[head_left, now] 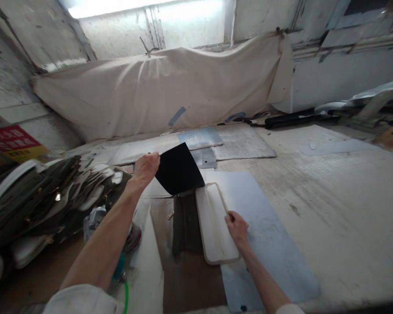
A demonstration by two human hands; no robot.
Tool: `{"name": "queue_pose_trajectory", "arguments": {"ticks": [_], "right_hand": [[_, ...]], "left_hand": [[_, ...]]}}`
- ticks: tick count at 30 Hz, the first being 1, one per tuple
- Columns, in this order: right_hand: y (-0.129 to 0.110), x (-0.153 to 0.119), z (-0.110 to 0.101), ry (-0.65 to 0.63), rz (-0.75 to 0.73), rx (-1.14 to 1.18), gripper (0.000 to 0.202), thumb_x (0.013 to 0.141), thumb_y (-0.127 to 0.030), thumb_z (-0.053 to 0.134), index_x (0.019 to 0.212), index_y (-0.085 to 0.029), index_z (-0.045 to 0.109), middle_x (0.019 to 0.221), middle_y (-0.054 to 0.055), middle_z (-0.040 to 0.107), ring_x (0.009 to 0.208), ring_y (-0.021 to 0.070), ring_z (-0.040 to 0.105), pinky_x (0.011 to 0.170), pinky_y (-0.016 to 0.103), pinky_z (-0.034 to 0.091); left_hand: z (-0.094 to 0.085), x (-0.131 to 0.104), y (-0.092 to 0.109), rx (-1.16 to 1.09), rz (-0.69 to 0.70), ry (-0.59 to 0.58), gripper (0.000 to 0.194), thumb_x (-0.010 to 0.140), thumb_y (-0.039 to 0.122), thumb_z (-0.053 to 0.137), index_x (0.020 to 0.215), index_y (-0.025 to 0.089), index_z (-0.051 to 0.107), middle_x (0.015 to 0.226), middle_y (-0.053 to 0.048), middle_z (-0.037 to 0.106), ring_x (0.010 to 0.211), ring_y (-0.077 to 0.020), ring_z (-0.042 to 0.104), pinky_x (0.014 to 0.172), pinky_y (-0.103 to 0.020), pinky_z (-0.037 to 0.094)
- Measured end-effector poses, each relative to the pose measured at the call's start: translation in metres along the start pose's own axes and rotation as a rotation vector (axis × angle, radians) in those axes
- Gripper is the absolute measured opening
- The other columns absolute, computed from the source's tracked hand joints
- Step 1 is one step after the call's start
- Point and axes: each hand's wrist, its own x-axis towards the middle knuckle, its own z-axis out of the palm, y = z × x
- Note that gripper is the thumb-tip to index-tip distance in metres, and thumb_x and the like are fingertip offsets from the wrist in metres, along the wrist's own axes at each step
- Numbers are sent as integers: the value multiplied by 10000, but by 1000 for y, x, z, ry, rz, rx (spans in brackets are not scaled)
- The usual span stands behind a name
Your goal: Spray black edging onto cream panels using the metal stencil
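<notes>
My left hand (148, 167) is closed on the left edge of a thin black sheet (180, 169), which is raised and tilted. Its lower right corner comes close to the top of a pale, rounded rectangular panel (215, 226). At the right edge of that panel, my right hand (237, 226) pinches the rim with its fingers bent. A dark olive fabric piece (186, 224) lies flat along the panel's left side, partly beneath the black sheet. Close by on the left is a small metal zipper pull (170, 215).
A pile of olive fabric pieces with pale trim (52, 205) stands at the left. Beside my left forearm is a container with a red rim (134, 239), and a green hose (126, 296). A bluish-white sheet (268, 235) lies at right; a beige cloth (170, 87) hangs behind.
</notes>
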Motion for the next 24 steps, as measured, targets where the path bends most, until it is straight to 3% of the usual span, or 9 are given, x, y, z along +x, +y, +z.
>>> {"name": "queue_pose_trajectory", "arguments": {"ticks": [3, 8, 16, 21, 24], "right_hand": [[4, 2, 4, -28, 20, -13, 244, 851, -342, 527, 1001, -160, 592, 946, 29, 648, 892, 170, 599, 836, 401, 444], [4, 2, 8, -50, 23, -40, 260, 865, -346, 515, 1029, -154, 579, 947, 28, 640, 855, 157, 609, 796, 383, 481], [-8, -14, -5, 37, -47, -184, 201, 840, -258, 519, 999, -173, 608, 993, 70, 647, 971, 225, 555, 859, 410, 380], [-33, -30, -8, 109, -122, -274, 458, 798, -184, 500, 1250, -141, 443, 1260, 138, 491, 1103, 298, 442, 838, 414, 343], [-62, -43, 7, 63, -241, -292, 499, 827, -290, 462, 1290, -118, 391, 1308, 136, 457, 1152, 280, 398, 881, 392, 327]], "left_hand": [[2, -5, 1, -7, -9, -14, 383, 886, 314, 247, 950, 133, 578, 858, -115, 638, 797, -201, 588, 683, -301, 386], [2, -13, -2, -8, -32, -22, 393, 883, 319, 232, 968, 166, 584, 880, -111, 641, 792, -196, 582, 699, -299, 388], [6, -20, -13, -12, -23, -3, 386, 878, 306, 237, 936, 136, 578, 847, -120, 659, 776, -196, 604, 662, -289, 406], [6, -21, -16, -21, -53, -14, 371, 869, 310, 250, 933, 154, 582, 852, -122, 666, 817, -215, 625, 676, -295, 426], [6, -23, -18, -33, -55, -28, 375, 870, 302, 246, 929, 148, 584, 846, -127, 666, 827, -218, 628, 684, -303, 430]]}}
